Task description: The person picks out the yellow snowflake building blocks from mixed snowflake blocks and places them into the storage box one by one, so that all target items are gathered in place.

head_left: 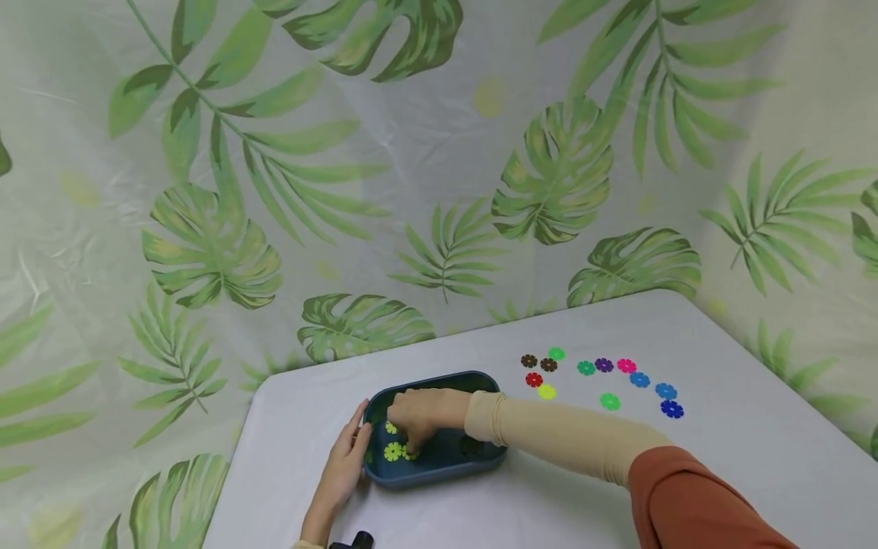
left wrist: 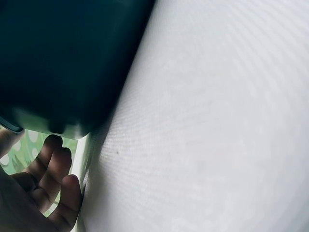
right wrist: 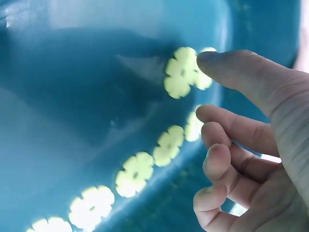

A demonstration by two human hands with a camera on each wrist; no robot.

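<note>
A dark blue-green oval tray [head_left: 439, 479] lies on the white table. My left hand [head_left: 341, 465] grips its left end, thumb at the rim and fingers along the outer wall; in the left wrist view the fingers [left wrist: 58, 164] curl beside that wall. Inside the tray, my right hand [head_left: 421, 415] reaches down among yellow flower-shaped discs [head_left: 392, 451]. Seen from the right wrist, its thumb tip overlaps one of two overlapping yellow discs [right wrist: 182, 72]. The index fingertip is at another yellow disc [right wrist: 193, 126], with a gap between thumb and fingers. Several more discs [right wrist: 134, 175] line the tray's curved edge.
Right of the tray, loose flower-shaped discs lie scattered: brown [head_left: 529, 361], red [head_left: 533, 380], green [head_left: 610, 402], purple [head_left: 604, 365], pink [head_left: 626, 366] and blue [head_left: 672, 409] among them. A leaf-patterned sheet [head_left: 446, 152] hangs behind the table [head_left: 309, 408]. A black object [head_left: 361, 540] shows at the bottom edge.
</note>
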